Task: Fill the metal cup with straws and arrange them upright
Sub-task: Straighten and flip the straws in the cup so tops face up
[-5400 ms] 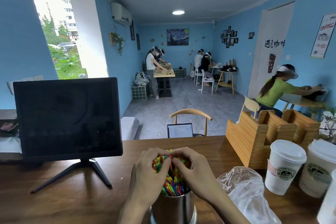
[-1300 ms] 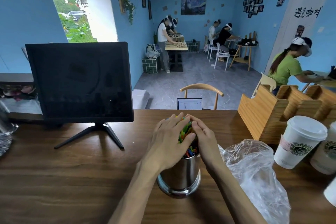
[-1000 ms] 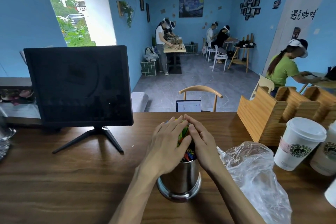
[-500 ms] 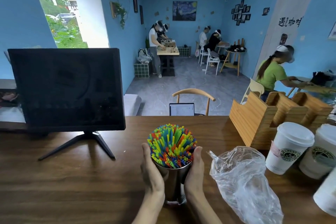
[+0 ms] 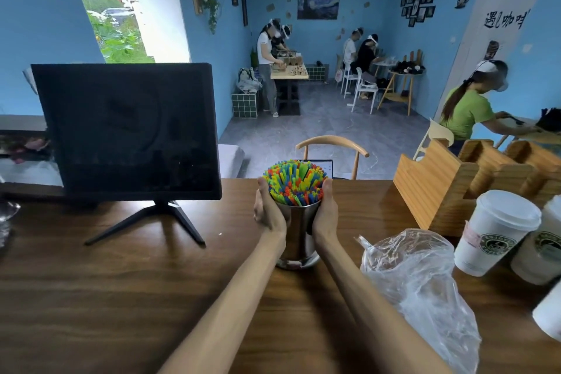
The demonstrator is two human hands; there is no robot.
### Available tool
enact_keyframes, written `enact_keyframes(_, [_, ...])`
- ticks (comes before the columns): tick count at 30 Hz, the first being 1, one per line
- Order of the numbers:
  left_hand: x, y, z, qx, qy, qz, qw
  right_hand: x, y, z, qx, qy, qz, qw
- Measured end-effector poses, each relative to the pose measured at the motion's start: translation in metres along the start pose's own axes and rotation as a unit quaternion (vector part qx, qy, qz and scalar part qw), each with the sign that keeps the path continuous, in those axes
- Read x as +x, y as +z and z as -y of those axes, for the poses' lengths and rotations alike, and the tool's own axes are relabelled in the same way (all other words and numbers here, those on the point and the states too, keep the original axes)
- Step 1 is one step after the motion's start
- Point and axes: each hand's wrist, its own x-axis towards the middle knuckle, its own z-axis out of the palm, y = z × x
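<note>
A shiny metal cup stands on the wooden counter in front of me. It is packed with colourful straws that stand upright and fan out above the rim. My left hand holds the cup's left side, thumb up by the straws. My right hand holds its right side the same way. The fingers behind the cup are hidden.
A dark monitor on a tripod stand is at the left. A crumpled clear plastic bag lies at the right, beside lidded paper cups and a wooden organiser. A chair stands beyond the counter.
My hands came off the top of the straw bundle and slid down to the cup's sides. The straws now show, fanned out above the rim.
</note>
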Motion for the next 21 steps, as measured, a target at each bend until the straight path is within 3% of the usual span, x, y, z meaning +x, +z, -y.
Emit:
enact_keyframes(7, [-0.013, -0.002, -0.007, -0.046, 0.011, 0.038, 0.998, -0.01, -0.001, 0.003, 0.041, -0.023, 0.014, 0.999])
enact_keyframes(9, [-0.012, -0.004, -0.008, -0.054, 0.021, 0.045, 0.997, -0.011, -0.005, 0.007, 0.028, -0.019, 0.053, 0.998])
enact_keyframes(12, [-0.026, -0.015, -0.015, -0.014, 0.068, -0.045, 0.997, -0.014, -0.03, 0.021, -0.025, -0.033, 0.132, 0.99])
enact_keyframes(14, [-0.047, -0.028, -0.012, 0.003, 0.13, -0.093, 0.987, -0.014, -0.056, 0.032, -0.078, -0.044, 0.13, 0.988])
enact_keyframes(16, [-0.082, -0.035, -0.004, -0.017, 0.221, -0.033, 0.975, -0.013, -0.091, 0.042, -0.133, -0.077, 0.1, 0.983])
enact_keyframes(18, [-0.107, -0.03, 0.01, 0.029, 0.265, 0.056, 0.962, -0.016, -0.122, 0.054, -0.191, -0.107, 0.065, 0.974])
enact_keyframes(21, [-0.124, -0.009, 0.025, 0.267, 0.184, 0.182, 0.928, -0.029, -0.163, 0.07, -0.242, -0.13, -0.002, 0.961])
